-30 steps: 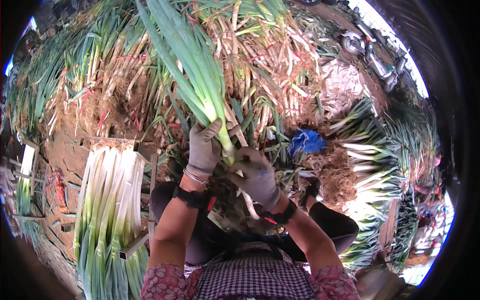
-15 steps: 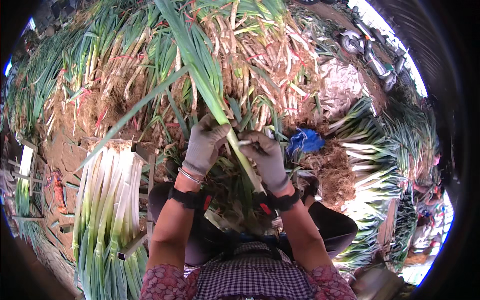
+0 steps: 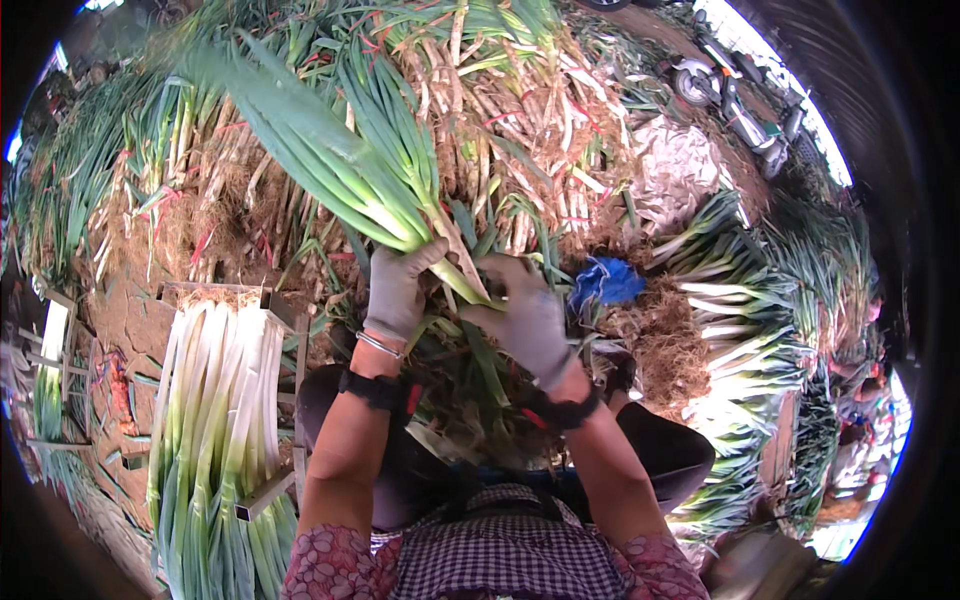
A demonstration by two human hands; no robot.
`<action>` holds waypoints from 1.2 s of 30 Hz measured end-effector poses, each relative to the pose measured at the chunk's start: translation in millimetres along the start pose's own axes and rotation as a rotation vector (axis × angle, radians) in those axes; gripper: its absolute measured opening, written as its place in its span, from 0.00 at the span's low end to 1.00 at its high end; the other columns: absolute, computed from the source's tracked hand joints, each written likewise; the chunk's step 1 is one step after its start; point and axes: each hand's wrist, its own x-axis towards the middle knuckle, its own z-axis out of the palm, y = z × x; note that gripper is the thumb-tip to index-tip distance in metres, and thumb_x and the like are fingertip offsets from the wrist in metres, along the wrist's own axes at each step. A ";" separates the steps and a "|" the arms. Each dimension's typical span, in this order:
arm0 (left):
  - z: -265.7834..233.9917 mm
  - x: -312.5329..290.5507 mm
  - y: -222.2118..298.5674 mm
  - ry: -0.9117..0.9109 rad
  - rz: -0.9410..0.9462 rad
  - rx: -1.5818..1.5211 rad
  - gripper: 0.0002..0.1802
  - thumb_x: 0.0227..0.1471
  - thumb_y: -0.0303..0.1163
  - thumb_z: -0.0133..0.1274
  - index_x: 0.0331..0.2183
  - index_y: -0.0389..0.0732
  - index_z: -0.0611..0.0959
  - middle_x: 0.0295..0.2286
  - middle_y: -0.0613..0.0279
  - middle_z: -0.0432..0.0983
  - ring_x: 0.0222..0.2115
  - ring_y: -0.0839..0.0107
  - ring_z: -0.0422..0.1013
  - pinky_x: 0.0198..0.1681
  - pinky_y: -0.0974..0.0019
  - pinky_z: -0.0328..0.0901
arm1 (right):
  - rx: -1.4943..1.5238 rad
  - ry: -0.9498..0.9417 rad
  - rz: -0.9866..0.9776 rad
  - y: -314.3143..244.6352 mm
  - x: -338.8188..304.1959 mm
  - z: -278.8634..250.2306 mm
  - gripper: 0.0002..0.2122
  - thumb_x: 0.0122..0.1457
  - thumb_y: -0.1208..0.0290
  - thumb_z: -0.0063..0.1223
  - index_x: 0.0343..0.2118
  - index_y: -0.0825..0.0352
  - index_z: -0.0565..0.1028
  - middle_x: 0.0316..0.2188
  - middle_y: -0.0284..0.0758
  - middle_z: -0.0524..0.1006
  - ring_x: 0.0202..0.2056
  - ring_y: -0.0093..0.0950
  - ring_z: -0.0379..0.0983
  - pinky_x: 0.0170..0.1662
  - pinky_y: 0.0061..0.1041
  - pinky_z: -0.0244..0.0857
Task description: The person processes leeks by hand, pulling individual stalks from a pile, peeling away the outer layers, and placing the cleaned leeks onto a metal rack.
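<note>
Gripping a long green onion [image 3: 375,205] near its pale shank, the gloved left hand [image 3: 398,285] had its fingers and thumb closed around the stalk. The onion slanted across the space in front of the person, its broad leaves fanned out toward the far left with blurred tips, and its lower end pointing toward the gloved right hand [image 3: 525,315]. That hand stood just beside the lower end with its fingers bent; whether it pinched the stalk could not be told. The hands were apart, with the stalk bridging the short gap between them. A second green onion [image 3: 400,135] lay just beyond, its stem running down close behind the first.

Beyond the hands spread a heap of untrimmed green onions [image 3: 505,120], rooty and dirty, some bound with red ties. To the left, a metal rack [image 3: 268,492] held a row of clean white-stemmed onions [image 3: 220,390], leaves toward the person. To the right lay a crumpled blue cloth or bag [image 3: 607,283], a brown mat of roots [image 3: 668,340] and a long row of pale-stemmed onions [image 3: 740,335]. A checkered apron [image 3: 500,550] covered the person's front.
</note>
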 end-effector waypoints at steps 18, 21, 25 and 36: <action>-14.1 8.6 10.3 0.143 0.079 -0.095 0.10 0.52 0.21 0.52 0.38 0.29 0.74 0.30 0.55 0.74 0.29 0.63 0.76 0.38 0.56 0.76 | 0.825 -0.355 0.557 42.9 -57.9 -20.6 0.12 0.52 0.70 0.61 0.38 0.62 0.70 0.28 0.27 0.73 0.26 0.18 0.67 0.29 0.18 0.63; -27.0 11.3 18.3 0.159 0.112 -0.086 0.10 0.52 0.22 0.53 0.38 0.30 0.74 0.31 0.55 0.73 0.29 0.64 0.76 0.37 0.58 0.77 | 0.369 -0.391 0.378 65.4 -95.2 -19.1 0.20 0.50 0.72 0.62 0.47 0.64 0.70 0.36 0.29 0.74 0.38 0.21 0.69 0.39 0.22 0.65; -21.3 13.2 12.1 0.133 0.155 -0.187 0.10 0.54 0.26 0.53 0.39 0.33 0.75 0.31 0.58 0.73 0.33 0.67 0.74 0.42 0.61 0.74 | 0.185 -0.485 0.298 43.1 -95.9 -7.9 0.26 0.46 0.72 0.65 0.50 0.69 0.71 0.42 0.36 0.76 0.41 0.24 0.73 0.44 0.23 0.67; -15.5 12.5 1.9 -0.077 0.064 -0.374 0.11 0.56 0.24 0.48 0.43 0.36 0.74 0.33 0.58 0.75 0.38 0.62 0.74 0.51 0.43 0.67 | 0.337 -0.394 0.462 73.7 -101.6 -2.5 0.10 0.57 0.70 0.57 0.39 0.66 0.77 0.29 0.32 0.78 0.31 0.19 0.73 0.33 0.21 0.67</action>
